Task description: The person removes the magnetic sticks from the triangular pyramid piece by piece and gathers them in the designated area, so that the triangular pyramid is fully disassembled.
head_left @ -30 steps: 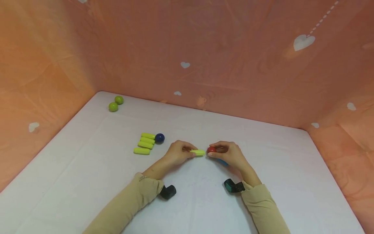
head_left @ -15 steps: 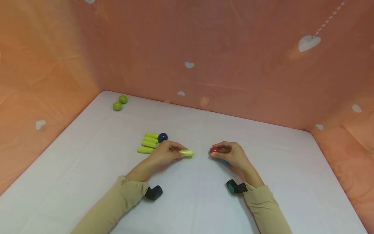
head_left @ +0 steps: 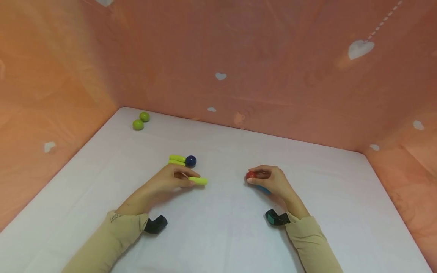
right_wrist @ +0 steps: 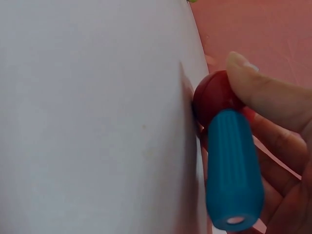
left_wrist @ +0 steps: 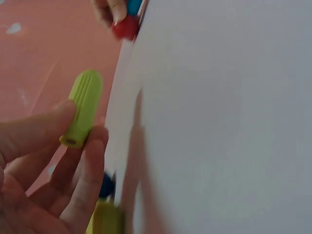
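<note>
My left hand [head_left: 167, 179] pinches a short yellow-green ribbed rod [head_left: 199, 181] between thumb and fingers, and the rod points right. In the left wrist view a small dark hole shows in the near end of this rod [left_wrist: 84, 109]. To the right, my right hand [head_left: 273, 180] grips a glossy red ball [head_left: 250, 175] with thumb and fingertips. A blue ribbed rod [right_wrist: 234, 168] meets the ball and extends back under the palm; its near end has a pale round centre. A wide gap separates the two hands.
Beyond my left hand lie more yellow-green rods [head_left: 177, 157], partly covered by it, with a dark blue ball [head_left: 191, 161] at their right end. Two green balls [head_left: 138, 124] sit near the far left corner of the white table [head_left: 307, 163]. Orange cloth [head_left: 280, 76] hangs behind.
My left hand has carried the yellow-green rod leftward, away from the red ball, and now covers part of the lying rods. The right hand has hardly moved.
</note>
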A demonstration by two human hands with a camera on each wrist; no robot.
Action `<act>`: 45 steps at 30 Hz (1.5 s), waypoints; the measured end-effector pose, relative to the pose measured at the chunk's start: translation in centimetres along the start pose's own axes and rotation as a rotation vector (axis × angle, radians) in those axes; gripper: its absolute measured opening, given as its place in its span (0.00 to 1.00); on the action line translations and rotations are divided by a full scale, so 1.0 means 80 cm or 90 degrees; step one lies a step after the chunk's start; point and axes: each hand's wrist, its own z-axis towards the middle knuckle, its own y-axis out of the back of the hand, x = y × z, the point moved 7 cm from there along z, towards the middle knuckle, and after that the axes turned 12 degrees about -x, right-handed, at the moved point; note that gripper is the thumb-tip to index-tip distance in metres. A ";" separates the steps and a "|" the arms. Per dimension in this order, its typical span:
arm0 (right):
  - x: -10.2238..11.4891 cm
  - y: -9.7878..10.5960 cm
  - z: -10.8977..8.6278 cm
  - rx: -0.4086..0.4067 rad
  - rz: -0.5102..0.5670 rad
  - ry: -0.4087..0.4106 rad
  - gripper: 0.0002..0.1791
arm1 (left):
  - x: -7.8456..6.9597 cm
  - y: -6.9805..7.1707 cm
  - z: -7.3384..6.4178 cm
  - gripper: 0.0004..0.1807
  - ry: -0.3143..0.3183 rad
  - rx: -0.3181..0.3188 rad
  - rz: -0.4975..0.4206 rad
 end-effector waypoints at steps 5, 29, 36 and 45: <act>-0.001 0.001 0.000 0.001 -0.001 0.000 0.21 | 0.009 0.025 -0.009 0.14 -0.008 0.004 0.014; -0.001 0.006 0.001 -0.008 0.008 -0.009 0.21 | 0.031 0.080 -0.023 0.17 -0.024 0.000 0.056; 0.000 0.004 0.001 -0.002 0.008 -0.009 0.21 | 0.037 0.083 -0.025 0.17 -0.002 -0.009 0.063; -0.001 0.001 0.001 0.000 0.011 -0.007 0.21 | 0.041 0.081 -0.022 0.16 0.022 -0.033 0.095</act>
